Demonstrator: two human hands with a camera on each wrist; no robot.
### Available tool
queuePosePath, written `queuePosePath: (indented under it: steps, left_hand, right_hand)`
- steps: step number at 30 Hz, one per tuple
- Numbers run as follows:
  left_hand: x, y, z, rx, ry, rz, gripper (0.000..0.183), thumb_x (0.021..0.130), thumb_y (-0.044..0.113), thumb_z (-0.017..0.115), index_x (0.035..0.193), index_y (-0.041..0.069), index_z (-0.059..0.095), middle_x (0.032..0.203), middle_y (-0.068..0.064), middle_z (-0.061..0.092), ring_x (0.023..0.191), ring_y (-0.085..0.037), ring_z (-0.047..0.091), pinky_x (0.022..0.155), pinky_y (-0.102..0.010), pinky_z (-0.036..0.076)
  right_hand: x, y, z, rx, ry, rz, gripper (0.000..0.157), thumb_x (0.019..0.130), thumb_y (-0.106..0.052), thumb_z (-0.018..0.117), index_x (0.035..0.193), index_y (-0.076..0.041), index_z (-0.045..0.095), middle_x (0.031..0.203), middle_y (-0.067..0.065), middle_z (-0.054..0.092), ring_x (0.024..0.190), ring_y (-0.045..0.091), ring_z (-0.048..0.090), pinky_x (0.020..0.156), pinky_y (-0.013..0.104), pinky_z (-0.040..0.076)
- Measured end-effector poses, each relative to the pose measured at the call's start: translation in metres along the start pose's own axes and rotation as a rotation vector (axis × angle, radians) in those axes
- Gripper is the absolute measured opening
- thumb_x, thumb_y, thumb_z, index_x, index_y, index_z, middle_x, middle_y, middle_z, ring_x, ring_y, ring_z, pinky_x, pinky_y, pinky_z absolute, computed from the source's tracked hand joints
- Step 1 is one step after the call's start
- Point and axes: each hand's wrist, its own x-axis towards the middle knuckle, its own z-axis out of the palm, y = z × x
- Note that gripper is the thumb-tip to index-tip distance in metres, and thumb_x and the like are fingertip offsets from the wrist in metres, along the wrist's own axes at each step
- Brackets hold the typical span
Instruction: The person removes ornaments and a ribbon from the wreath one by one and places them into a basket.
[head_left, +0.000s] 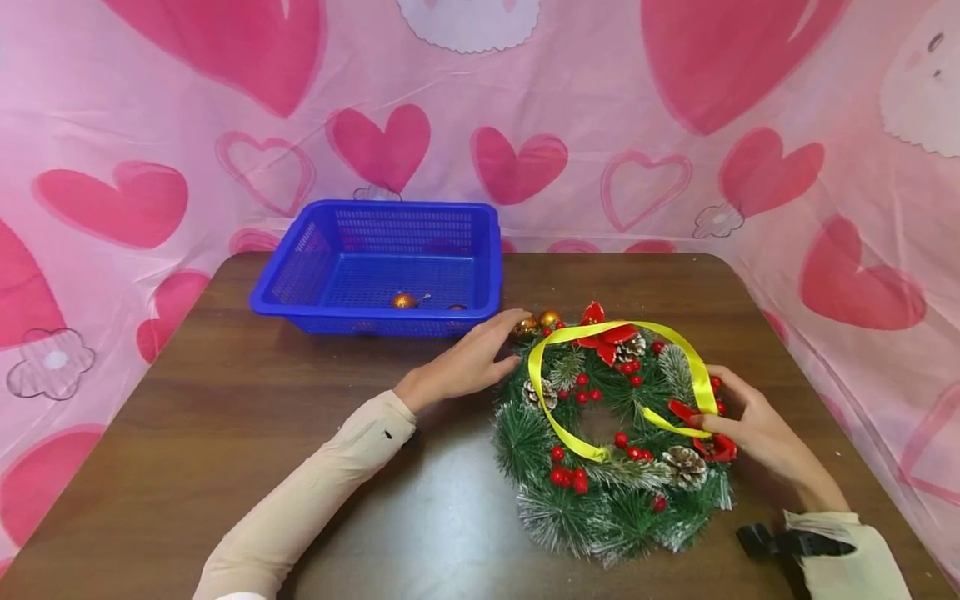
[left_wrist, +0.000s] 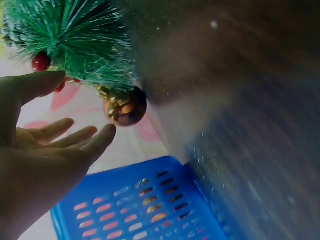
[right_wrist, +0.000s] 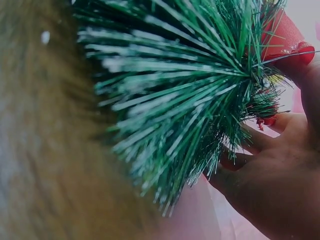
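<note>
The right hand (head_left: 772,442) grips the wreath (head_left: 628,475), left hand (head_left: 467,362) (fingers spread) beside a bauble (left_wrist: 126,106).

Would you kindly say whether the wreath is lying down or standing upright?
Lying down: the head view shows the wreath face up on the table, its hole showing.

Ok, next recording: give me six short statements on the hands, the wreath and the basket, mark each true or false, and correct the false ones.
1. The wreath lies on the table. True.
2. The ribbon over the wreath is red. False: it is yellow.
3. The left hand is by the wreath's edge, near two gold balls. True.
4. The right hand is inside the blue basket. False: it is at the wreath's right edge.
5. An orange-gold ball lies in the basket. True.
6. The basket is upside down. False: it stands upright.
</note>
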Motion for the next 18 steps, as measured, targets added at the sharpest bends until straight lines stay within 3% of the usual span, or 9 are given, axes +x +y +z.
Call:
queuePosePath:
  steps: [4,13,18]
  left_hand:
    - [0.007,-0.002,0.004,-0.007,-0.006,-0.014,0.065,0.098,0.011,0.06,0.154,0.003,0.029,0.158,-0.017,0.03,0.145,-0.026,0.032,0.117,-0.036,0.029]
    - [0.021,-0.007,0.008,-0.024,0.005,0.012,0.06,0.098,0.006,0.058,0.152,0.002,0.031,0.154,-0.016,0.037,0.142,-0.024,0.036,0.116,-0.034,0.03]
    - [0.022,-0.009,0.009,-0.035,-0.042,-0.026,0.059,0.098,0.004,0.057,0.151,0.002,0.032,0.153,-0.018,0.036,0.14,-0.026,0.038,0.115,-0.037,0.033]
  right_hand:
    - [0.0,0.0,0.0,-0.01,-0.003,-0.001,0.053,0.09,-0.001,0.066,0.138,-0.006,0.045,0.116,-0.011,0.058,0.098,0.005,0.054,0.081,0.015,0.048]
    - [0.001,-0.001,-0.003,-0.04,0.002,0.003,0.054,0.09,-0.003,0.068,0.138,-0.007,0.045,0.116,-0.014,0.056,0.099,0.003,0.053,0.082,0.012,0.046]
    - [0.001,0.0,-0.001,-0.017,-0.002,-0.003,0.054,0.09,-0.001,0.067,0.139,-0.006,0.045,0.117,-0.012,0.056,0.099,0.004,0.053,0.081,0.014,0.047]
